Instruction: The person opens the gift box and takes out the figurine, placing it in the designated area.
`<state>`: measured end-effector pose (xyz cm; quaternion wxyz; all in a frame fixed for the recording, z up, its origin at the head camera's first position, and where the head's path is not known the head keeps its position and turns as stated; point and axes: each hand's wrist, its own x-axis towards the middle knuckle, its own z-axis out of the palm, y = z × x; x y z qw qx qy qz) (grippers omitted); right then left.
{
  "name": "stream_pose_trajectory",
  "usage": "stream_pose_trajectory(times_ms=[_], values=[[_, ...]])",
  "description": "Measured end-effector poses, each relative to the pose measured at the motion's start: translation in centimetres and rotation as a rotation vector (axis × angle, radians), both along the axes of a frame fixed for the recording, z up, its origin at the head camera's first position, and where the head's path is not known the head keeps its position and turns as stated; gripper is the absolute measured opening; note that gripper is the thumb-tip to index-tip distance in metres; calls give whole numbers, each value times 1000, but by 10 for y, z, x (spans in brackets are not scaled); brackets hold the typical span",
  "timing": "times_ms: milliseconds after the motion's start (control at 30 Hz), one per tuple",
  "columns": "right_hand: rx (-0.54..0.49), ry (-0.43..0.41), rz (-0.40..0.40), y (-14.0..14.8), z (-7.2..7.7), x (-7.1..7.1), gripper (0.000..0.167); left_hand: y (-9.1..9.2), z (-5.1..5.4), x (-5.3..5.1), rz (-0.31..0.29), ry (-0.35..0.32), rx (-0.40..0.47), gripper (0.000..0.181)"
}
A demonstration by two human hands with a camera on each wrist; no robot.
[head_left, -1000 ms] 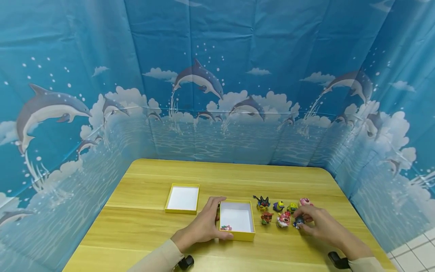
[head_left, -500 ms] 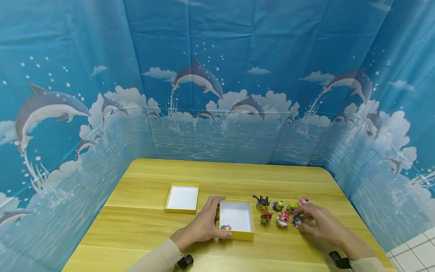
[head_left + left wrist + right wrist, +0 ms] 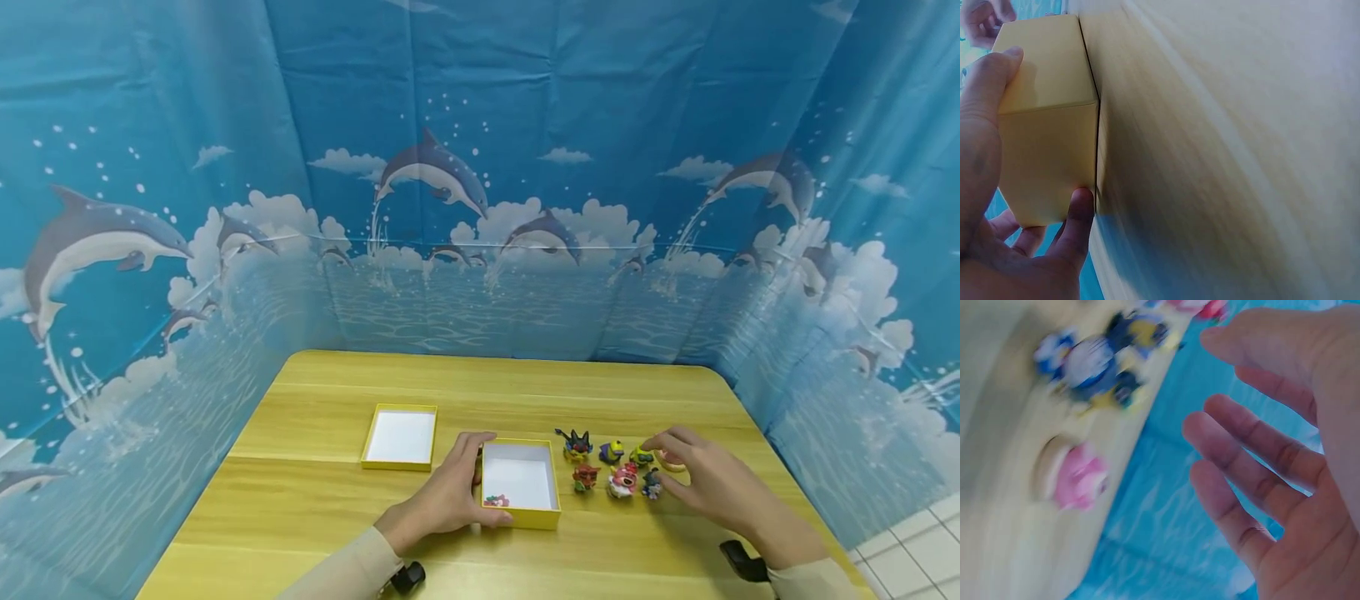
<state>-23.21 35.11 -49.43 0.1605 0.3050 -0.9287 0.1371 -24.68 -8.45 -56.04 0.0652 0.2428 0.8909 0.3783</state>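
Note:
In the head view my left hand (image 3: 441,492) grips a yellow box (image 3: 536,518) with a white inside. Its thumb is on the near wall and its fingers are at the left and far sides, as the left wrist view of the box (image 3: 1050,156) also shows. A small pink and green figure (image 3: 497,501) lies in the box's near left corner. My right hand (image 3: 712,479) hovers over the right end of several toy figures, its fingers spread and holding nothing. Below it are a dark grey figure (image 3: 651,484) and a pink figure (image 3: 1082,475), partly hidden in the head view.
A shallow yellow lid (image 3: 399,437) with a white inside lies left of the box. Left of my right hand stand a black-eared figure (image 3: 577,447), a purple and yellow one (image 3: 611,452), a red-brown one (image 3: 585,478) and a pink-white one (image 3: 622,482). A dolphin-print curtain surrounds the table.
My right hand has come off the dark grey figure, which stays on the table, and has risen slightly with its fingers spreading. My left hand keeps its hold on the box.

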Motion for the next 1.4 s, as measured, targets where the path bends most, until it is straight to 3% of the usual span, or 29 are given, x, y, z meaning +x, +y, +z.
stream_pose_trajectory(times_ms=[167, 267, 467, 833, 967, 1167, 1400], values=[[31, 51, 121, -37, 19, -5, 45, -2, -1, 1, -1, -3, -4, 128], [32, -4, 197, -63, 28, -9, 42, -3, -2, 1, -6, 9, -8, 129], [82, -198, 313, -116, 37, -23, 36, -5, -5, 1, -20, 35, -10, 129], [190, -589, 433, -179, 26, -48, 42, -4, -4, 0, -36, 53, -10, 130], [243, -617, 485, -194, 19, -56, 43, -4, -3, -1, -39, 53, -5, 128], [330, -592, 585, -208, 7, -65, 36, -4, -1, -2, -52, 57, 1, 126], [356, -589, 588, -216, 1, -67, 21, -3, 2, -3, -62, 57, 7, 126]])
